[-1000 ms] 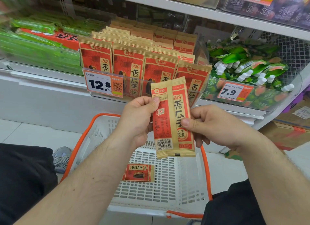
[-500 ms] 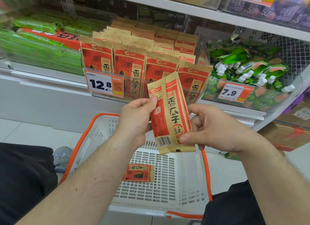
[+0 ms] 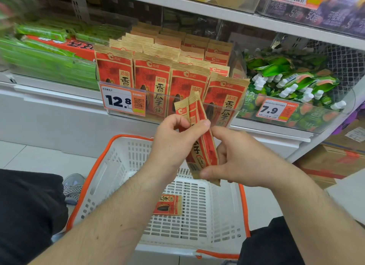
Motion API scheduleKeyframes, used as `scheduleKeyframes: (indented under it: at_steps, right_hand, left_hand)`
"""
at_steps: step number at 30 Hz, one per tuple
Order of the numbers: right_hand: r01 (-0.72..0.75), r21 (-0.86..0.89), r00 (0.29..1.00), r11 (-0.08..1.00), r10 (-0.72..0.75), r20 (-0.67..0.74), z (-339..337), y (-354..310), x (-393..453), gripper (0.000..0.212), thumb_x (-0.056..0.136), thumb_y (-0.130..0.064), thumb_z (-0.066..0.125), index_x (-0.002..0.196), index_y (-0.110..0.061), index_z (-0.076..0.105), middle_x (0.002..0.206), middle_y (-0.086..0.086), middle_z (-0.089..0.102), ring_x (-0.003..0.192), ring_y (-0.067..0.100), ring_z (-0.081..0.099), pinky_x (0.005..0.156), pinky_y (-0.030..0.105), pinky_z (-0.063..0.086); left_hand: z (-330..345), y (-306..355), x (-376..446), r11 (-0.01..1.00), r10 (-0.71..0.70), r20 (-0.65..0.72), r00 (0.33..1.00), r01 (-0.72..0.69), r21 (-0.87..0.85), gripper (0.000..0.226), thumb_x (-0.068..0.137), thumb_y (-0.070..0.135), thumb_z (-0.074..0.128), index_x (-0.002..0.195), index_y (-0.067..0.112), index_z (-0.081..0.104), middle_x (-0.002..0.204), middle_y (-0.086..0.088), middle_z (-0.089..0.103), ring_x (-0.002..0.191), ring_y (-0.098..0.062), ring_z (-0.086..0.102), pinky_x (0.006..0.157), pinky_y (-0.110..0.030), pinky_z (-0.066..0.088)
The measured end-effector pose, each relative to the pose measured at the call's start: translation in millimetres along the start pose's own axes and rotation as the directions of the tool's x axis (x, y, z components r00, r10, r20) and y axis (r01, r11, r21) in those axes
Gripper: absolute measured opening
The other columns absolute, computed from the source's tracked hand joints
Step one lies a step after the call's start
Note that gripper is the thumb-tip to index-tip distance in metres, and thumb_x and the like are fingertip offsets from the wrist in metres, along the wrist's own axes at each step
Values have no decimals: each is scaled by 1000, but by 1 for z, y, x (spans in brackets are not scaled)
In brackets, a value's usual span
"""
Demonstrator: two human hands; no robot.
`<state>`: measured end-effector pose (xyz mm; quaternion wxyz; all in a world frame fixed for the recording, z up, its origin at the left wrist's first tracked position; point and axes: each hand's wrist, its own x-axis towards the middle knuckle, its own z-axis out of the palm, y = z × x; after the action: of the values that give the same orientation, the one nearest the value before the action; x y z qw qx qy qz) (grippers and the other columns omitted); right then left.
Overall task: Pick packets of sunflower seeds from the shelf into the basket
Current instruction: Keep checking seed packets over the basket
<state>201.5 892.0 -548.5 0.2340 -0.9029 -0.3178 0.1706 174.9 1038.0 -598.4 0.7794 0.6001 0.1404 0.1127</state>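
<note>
The packet (image 3: 199, 138) hangs upright above the basket (image 3: 227, 215), turned nearly edge-on to me, its top corners just in front of the shelf's clear front lip. Going from the left: green packs (image 3: 49, 53) fill the blurred left bin, and a shoe (image 3: 73, 187) shows on the floor beside the basket's orange rim. My left hand (image 3: 173, 144) grips the packet's upper half, thumb tip pressed against its near face and the curled fingers (image 3: 173, 122) wrapped round the far side, so the top strip pokes up above the knuckles. In the shelf bin behind stand rows of matching packets (image 3: 154, 75), with a 12.8 price tag (image 3: 123, 100) clipped to the front. Below the hands a second packet (image 3: 167, 205) lies flat on the basket floor, well apart from the held one. My right hand (image 3: 243, 162) pinches the packet's lower end: the thumb (image 3: 207, 174) lies across the bottom edge, the forefinger reaches up beside the right edge, and the other fingers curl behind. Both hands touch the same packet, left high, right low. Further right, green pouches (image 3: 292, 81) with white caps fill a bin carrying a 7.9 tag (image 3: 274, 110), and a cardboard box (image 3: 339, 162) sits on the floor.
</note>
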Motion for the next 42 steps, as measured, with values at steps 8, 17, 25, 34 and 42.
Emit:
scheduleKeyframes:
  at_steps: [8,17,25,34,42]
  right_hand:
    - [56,317,942,947,55,-330,0,6,4,35,97,-44,46,75,-20,56,47,-5,53,43,2,49,48,16,39]
    - [36,442,951,896,104,-290,1,10,7,24,104,-13,43,86,-3,56,49,-1,57,40,10,47,44,19,39]
    - [34,444,988,896,37,-150,-5,7,2,12,95,-7,60,97,-17,55,52,1,59,44,17,52,47,26,44]
    - [41,356,999,934,-30,-34,-8,8,-2,31,95,-4,62,112,-29,52,61,1,64,54,16,62,60,39,53]
    - [-21,273,964,962,-53,260,-10,5,-8,98,83,6,73,148,-48,23,77,12,75,70,28,73,74,46,62]
  left_hand:
    - [-1,0,-3,998,-22,273,962,4,70,20,68,26,72,65,19,54,61,2,56,58,-16,52,63,-34,41]
    - [-3,0,-3,993,-112,359,927,95,67,15,75,19,71,67,17,58,71,-7,63,67,-20,57,68,-35,45]
    - [-5,2,-1,981,-174,317,932,191,-24,14,82,13,67,71,13,60,64,-6,62,74,-26,60,77,-46,44]
    - [-5,2,1,972,-198,269,943,224,-69,29,91,9,58,64,18,60,52,4,58,57,-14,56,81,-48,44]
    - [-8,2,8,964,-179,211,961,214,-157,9,90,15,59,98,12,62,70,-4,61,69,-18,56,76,-45,43]
